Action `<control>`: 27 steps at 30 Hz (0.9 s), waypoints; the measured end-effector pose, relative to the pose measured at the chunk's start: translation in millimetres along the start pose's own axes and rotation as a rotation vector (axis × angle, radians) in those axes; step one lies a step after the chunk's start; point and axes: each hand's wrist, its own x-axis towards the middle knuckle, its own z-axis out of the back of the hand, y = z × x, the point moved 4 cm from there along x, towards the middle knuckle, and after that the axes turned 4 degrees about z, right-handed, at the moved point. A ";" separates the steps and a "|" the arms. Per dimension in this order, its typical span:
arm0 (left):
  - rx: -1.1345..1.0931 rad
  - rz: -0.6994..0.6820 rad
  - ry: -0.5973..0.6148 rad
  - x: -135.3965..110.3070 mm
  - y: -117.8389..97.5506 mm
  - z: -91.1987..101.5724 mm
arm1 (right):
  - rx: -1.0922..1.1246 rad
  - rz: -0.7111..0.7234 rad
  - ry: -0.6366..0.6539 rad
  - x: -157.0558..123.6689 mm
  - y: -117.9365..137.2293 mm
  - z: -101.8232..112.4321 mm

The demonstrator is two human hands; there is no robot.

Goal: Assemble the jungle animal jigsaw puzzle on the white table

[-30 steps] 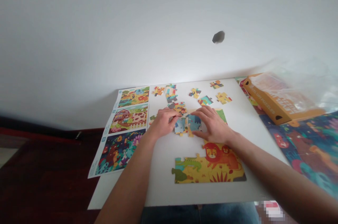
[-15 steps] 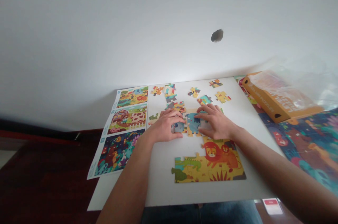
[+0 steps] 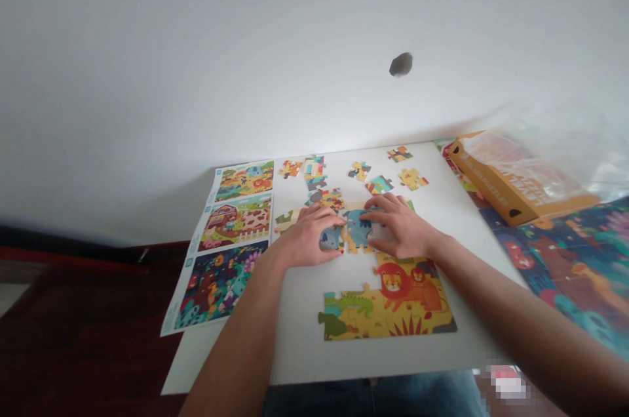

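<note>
My left hand point(image 3: 309, 237) grips a puzzle piece with a grey-blue animal point(image 3: 331, 239) between thumb and fingers, flat on the table. Just to its right lie joined elephant puzzle pieces point(image 3: 358, 228). My right hand point(image 3: 400, 227) is curved over these pieces, its thumb and fingers pressing on them and hiding their right part. The two sets sit edge to edge; whether they are locked together I cannot tell. Nearer to me lies a joined puzzle section point(image 3: 403, 302) with lions and a crocodile.
Loose puzzle pieces point(image 3: 413, 179) are scattered along the back of the white table point(image 3: 299, 351). A picture sheet point(image 3: 196, 250) with three scenes lies at the left. At the right stand an orange puzzle box point(image 3: 501, 191) with clear plastic and a dark finished puzzle point(image 3: 555, 259).
My left hand has moved slightly right, bringing its piece up against the elephant pieces. The right hand has stayed nearly in place.
</note>
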 end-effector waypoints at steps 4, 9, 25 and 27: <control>-0.014 -0.008 -0.010 0.8 -2.6 -0.3 | 0.006 0.001 -0.004 -0.4 0.6 0.4; -0.003 -0.012 -0.007 0.3 -3.9 -1.1 | 0.026 0.025 0.004 0.3 -2.0 -1.2; -0.122 0.074 -0.154 -7.3 20.7 15.7 | 0.060 0.009 -0.166 1.9 -2.0 -0.6; -0.118 0.122 -0.054 -10.2 17.2 15.8 | 0.051 0.011 -0.175 1.7 -1.7 -0.3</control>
